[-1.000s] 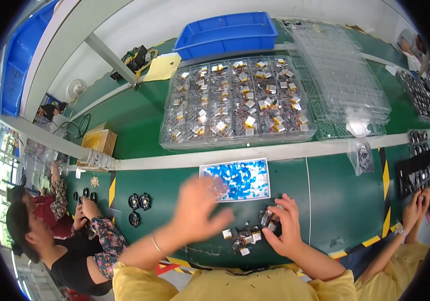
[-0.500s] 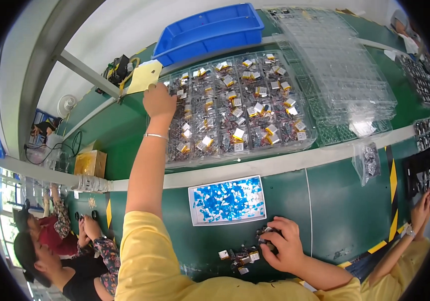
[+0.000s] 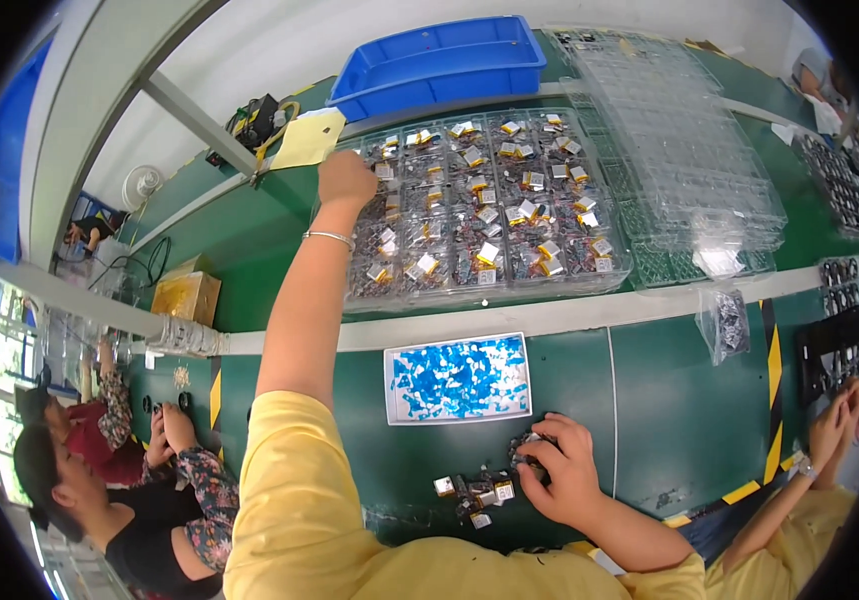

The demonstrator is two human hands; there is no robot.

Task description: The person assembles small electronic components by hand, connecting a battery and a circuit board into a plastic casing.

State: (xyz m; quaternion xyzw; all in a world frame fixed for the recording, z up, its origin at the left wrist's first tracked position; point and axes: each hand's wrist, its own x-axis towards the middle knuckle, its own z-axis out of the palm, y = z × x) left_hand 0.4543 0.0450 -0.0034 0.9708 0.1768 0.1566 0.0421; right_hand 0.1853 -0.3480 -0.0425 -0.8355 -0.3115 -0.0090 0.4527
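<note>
My left hand reaches to the far left corner of a clear divided tray. Its fingers are curled down at the compartments, and whatever they hold is hidden. Small battery packs, silver with yellow edges and thin wires, fill the tray. Near the bench's front, my right hand has its thumb and fingers bent round a small dark electronic part. Left of that hand lies a loose group of wired battery pieces. Between tray and body stands a white box of small blue and white pieces.
A blue bin stands behind the tray, with stacked clear trays to the right. A pale metal rail crosses the bench. A clear bag of dark parts lies right. Other people work at both sides.
The view has shifted slightly. My left hand has moved a little right over the tray's corner, its fingers now more curled. My right hand stays round the dark part.
</note>
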